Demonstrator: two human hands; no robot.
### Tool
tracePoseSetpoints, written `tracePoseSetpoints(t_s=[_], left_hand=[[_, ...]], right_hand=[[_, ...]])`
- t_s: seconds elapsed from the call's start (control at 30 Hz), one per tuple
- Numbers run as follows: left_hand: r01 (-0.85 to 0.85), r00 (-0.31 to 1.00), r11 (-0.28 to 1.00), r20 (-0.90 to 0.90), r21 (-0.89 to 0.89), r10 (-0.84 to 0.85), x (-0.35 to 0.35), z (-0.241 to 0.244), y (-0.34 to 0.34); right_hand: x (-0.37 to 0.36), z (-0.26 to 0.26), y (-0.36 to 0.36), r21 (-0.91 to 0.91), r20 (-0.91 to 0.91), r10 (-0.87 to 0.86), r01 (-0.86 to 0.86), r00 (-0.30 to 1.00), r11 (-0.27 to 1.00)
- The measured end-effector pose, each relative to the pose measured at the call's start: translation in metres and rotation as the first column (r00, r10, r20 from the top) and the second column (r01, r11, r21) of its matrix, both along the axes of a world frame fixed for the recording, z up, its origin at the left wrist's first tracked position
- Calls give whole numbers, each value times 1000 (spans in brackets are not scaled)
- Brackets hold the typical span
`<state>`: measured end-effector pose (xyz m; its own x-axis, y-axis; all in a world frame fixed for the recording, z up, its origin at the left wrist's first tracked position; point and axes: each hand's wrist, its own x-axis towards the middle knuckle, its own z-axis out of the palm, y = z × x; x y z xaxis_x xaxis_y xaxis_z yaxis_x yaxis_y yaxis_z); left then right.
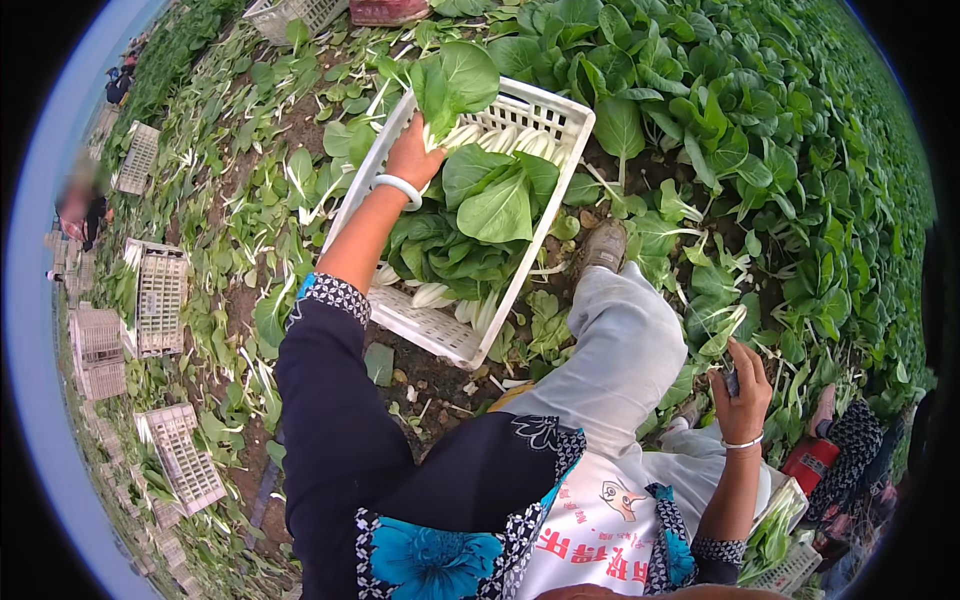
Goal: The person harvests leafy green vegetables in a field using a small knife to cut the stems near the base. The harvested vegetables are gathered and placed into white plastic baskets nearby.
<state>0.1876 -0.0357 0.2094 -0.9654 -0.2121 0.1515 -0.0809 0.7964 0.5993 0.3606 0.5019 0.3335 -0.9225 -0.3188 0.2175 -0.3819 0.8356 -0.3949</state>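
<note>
My left hand grips a leafy green vegetable with a pale stem over the far left side of a white plastic crate. Inside the crate, bunches of greens lie with their white stems toward the far and near ends and their leaves in the middle. To the right of my knee, my right hand has a small dark object between thumb and fingers, perhaps a cutting tool; most of it is hidden. A small leafy piece is at its fingertips, and whether it is held is unclear.
Growing greens stand densely at the upper right. Loose leaves litter the soil on the left. More crates stand at the far left, and one with greens is at the lower right, near another person and a red container.
</note>
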Motion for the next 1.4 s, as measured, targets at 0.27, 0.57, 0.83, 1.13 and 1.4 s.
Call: tracePoseSetpoints(t_s=[0.27, 0.57, 0.83, 1.13, 1.4], left_hand=[[-149, 945, 961, 252, -232, 207, 109, -51, -61], [30, 476, 948, 838, -318, 266, 104, -213, -71], [337, 312, 834, 888, -436, 338, 116, -289, -100], [539, 469, 649, 831, -537, 299, 96, -88, -37], [251, 876, 966, 440, -64, -198, 134, -15, 163]], right_hand=[[-4, -45, 24, -21, 122, -69, 72, 990, 997], [1, -49, 18, 27, 168, -98, 95, 981, 995], [26, -55, 39, 53, 193, -186, 179, 963, 982], [79, -182, 50, 90, 925, -182, 273, 333, 958], [110, -311, 1, -286, 958, 277, -174, -78, 942]])
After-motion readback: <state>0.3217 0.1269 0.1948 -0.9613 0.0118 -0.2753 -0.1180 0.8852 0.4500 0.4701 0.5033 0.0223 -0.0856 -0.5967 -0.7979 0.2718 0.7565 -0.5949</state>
